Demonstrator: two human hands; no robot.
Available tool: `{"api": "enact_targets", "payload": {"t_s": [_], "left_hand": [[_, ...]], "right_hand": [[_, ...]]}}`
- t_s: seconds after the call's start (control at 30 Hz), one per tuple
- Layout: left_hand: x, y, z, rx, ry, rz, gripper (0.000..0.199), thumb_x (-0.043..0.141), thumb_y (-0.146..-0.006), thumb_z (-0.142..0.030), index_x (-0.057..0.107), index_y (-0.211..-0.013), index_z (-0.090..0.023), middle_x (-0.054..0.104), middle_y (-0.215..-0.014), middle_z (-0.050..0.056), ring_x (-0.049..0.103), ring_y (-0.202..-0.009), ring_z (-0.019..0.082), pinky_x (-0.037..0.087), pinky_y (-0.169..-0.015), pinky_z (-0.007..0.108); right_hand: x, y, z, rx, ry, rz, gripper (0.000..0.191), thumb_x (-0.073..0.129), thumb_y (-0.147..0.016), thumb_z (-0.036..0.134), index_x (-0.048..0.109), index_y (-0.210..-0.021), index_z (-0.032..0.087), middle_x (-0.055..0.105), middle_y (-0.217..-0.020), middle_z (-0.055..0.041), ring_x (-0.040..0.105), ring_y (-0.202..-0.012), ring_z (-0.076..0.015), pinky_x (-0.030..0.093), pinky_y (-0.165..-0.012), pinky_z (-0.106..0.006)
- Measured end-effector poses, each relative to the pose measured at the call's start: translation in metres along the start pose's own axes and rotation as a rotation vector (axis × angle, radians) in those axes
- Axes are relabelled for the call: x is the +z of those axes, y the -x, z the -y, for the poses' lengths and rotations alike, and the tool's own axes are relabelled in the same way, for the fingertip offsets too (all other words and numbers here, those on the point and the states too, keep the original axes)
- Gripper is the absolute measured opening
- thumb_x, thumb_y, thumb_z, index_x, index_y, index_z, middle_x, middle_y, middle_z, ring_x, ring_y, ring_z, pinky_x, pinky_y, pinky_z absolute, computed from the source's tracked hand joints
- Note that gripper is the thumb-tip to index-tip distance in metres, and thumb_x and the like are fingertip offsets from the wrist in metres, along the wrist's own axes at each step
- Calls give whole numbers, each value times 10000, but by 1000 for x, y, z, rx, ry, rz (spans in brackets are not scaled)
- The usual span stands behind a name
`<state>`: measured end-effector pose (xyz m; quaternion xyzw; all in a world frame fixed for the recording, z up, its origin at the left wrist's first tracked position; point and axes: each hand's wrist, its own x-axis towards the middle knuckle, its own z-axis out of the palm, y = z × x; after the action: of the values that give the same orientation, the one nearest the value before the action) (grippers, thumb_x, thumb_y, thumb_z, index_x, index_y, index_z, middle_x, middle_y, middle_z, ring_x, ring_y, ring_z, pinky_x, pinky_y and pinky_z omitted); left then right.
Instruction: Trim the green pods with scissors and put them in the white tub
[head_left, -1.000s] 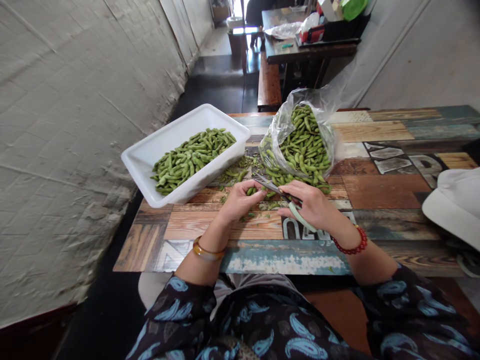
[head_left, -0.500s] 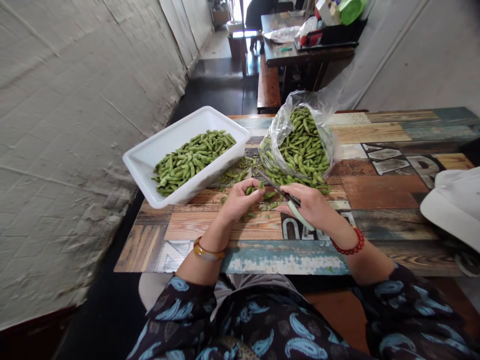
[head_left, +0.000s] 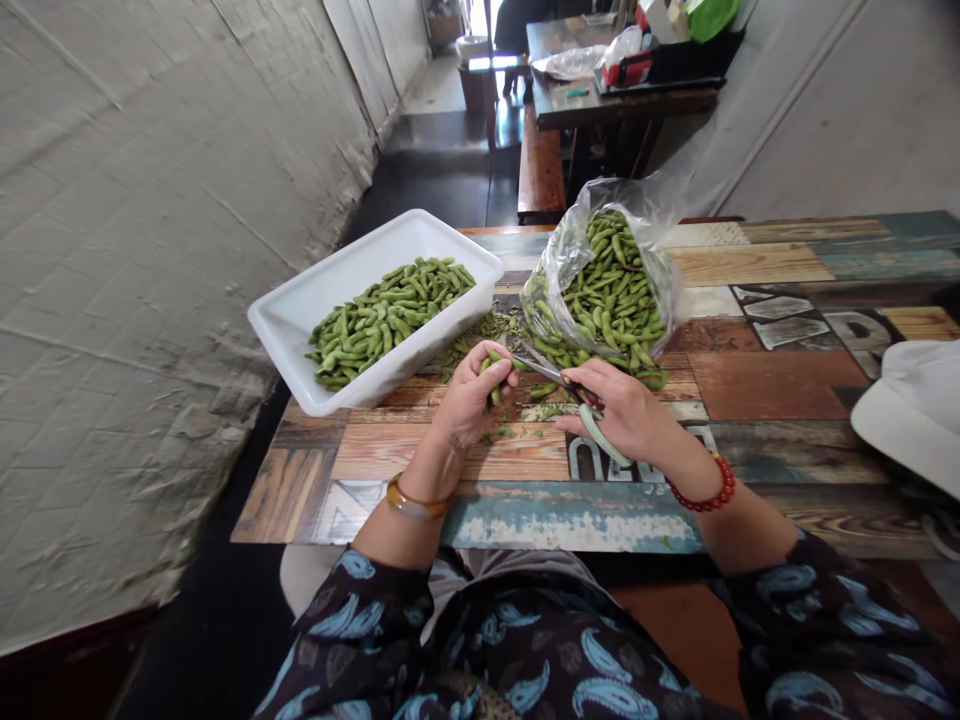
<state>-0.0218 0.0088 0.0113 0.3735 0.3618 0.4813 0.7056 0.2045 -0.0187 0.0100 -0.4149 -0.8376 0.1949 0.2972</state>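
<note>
My left hand (head_left: 474, 396) is closed around green edamame pods (head_left: 493, 362), pinching them between thumb and fingers. In my right hand (head_left: 616, 408) are scissors (head_left: 602, 437) with pale green handles. Their blades (head_left: 538, 362) are parted a little and point left, with the tips at the pods in my left hand. A white plastic tub (head_left: 279, 350) with a heap of pods stands beyond my left hand. Past my right hand lies a clear plastic bag (head_left: 553, 262), its mouth towards me, with more pods inside and some spilling out.
Trimmed bits (head_left: 487, 335) are scattered on the plank-patterned table (head_left: 420, 450) between tub and bag. A white cap (head_left: 911, 410) lies at the right edge. Behind stand a wooden bench (head_left: 540, 170) and another table (head_left: 555, 100). A rough white wall (head_left: 150, 250) runs along the left.
My left hand has tilted up and turned with the pods in it. The scissors' blades have spread and swung lower, their tips now at the pods.
</note>
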Motion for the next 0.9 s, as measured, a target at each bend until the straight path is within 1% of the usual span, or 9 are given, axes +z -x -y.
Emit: {"api": "enact_targets", "payload": {"t_s": [0.07, 0.23, 0.43, 0.5, 0.63, 0.8, 0.9], "left_hand": [[0, 0, 0, -9, 15, 17, 384, 817, -722, -350, 505, -882, -193, 598, -618, -51, 442, -450, 44, 247, -403, 143], [3, 1, 1, -18, 21, 32, 413, 838, -703, -358, 502, -877, -190, 600, -608, -47, 443, -444, 46, 265, -405, 145], [7, 1, 0, -23, 60, 70, 427, 844, -694, -359, 487, -861, -195, 591, -595, -51, 417, -413, 43, 261, -380, 144], [8, 2, -1, -28, 80, 86, 427, 843, -695, -351, 479, -858, -200, 585, -601, -54, 412, -414, 41, 256, -374, 139], [8, 3, -1, -36, 108, 105, 413, 835, -710, -332, 471, -855, -200, 582, -615, -52, 410, -427, 37, 249, -371, 128], [8, 4, -1, -43, 128, 111, 391, 822, -729, -317, 473, -859, -199, 580, -625, -51, 398, -430, 31, 261, -379, 121], [8, 5, -1, -57, 140, 112, 384, 820, -732, -308, 473, -855, -198, 571, -628, -51, 391, -433, 28, 255, -379, 118]], "right_hand": [[1, 0, 0, -11, 3, -10, 436, 705, -874, 456, 603, -1208, 195, 637, -1030, -108, 639, -866, -247, 561, -761, -382], [1, 1, 3, -6, -3, 0, 426, 714, -874, 420, 601, -1227, 211, 649, -1051, -101, 621, -751, -208, 564, -724, -373], [3, 1, 4, -41, -15, -50, 408, 708, -884, 396, 599, -1233, 215, 661, -1054, -110, 651, -868, -248, 570, -751, -385], [4, 1, 4, -51, -20, -61, 398, 698, -894, 389, 593, -1236, 216, 662, -1041, -107, 651, -860, -242, 567, -737, -374], [5, 1, 5, -83, -8, -80, 391, 682, -908, 382, 575, -1239, 202, 658, -1020, -107, 648, -881, -244, 560, -756, -369], [5, 2, 8, -86, 18, -92, 365, 667, -920, 373, 572, -1230, 206, 646, -980, -93, 614, -770, -217, 547, -705, -359], [7, 1, 9, -99, 24, -101, 358, 646, -933, 380, 574, -1227, 189, 646, -958, -99, 629, -810, -236, 552, -726, -369]]}}
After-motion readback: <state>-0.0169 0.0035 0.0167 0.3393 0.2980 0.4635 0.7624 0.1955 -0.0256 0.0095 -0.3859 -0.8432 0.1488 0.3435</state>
